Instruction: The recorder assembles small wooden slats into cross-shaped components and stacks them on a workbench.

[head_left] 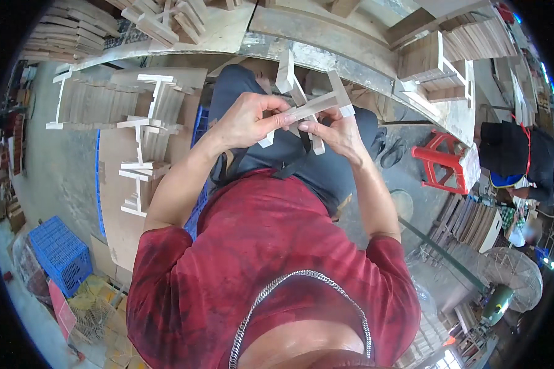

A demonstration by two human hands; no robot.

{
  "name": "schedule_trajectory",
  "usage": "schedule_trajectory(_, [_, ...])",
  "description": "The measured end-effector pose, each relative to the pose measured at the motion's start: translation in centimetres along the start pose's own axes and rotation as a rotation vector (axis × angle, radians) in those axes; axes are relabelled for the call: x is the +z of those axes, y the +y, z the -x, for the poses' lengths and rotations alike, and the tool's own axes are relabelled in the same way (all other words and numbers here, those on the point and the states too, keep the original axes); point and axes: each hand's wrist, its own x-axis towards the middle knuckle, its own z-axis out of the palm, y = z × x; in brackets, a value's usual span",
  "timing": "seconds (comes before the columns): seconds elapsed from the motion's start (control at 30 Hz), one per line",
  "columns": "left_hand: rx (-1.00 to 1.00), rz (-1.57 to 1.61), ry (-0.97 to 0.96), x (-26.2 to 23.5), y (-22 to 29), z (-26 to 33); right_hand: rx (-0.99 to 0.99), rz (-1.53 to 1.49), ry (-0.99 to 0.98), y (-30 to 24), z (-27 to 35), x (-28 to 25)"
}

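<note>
Above my lap, both hands are closed on pale wooden pieces joined into an I-shaped wooden frame (314,108). My left hand (247,120) pinches its bar between thumb and fingers from the left. From the right, my right hand (338,132) grips it near the end piece, its thumb pressed against the wood. Another light wooden bar (297,92) runs across behind the held bar; whether it belongs to the same frame I cannot tell. Part of the wood is hidden behind my fingers.
On a board (114,227) at my left stand rows of stacked I-shaped frames (138,141). A worktable (326,37) ahead carries more wooden pieces. A blue crate (60,253) sits lower left. To the right are a red stool (446,163), a fan (505,280) and another person (511,150).
</note>
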Motion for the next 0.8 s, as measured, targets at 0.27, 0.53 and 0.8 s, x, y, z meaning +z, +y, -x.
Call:
schedule_trajectory(0.27, [0.141, 0.03, -0.032, -1.3, -1.4, -1.9, 0.056, 0.138, -0.067, -1.8, -1.7, -0.8])
schedule_trajectory(0.53, [0.165, 0.284, 0.08, -0.1, 0.7, -1.5, 0.052, -0.075, 0.104, -2.3, -1.4, 0.7])
schedule_trajectory(0.8, [0.236, 0.075, 0.109, -0.1, 2.8, -1.1, 0.025, -0.033, 0.138, -3.0, -0.6, 0.2])
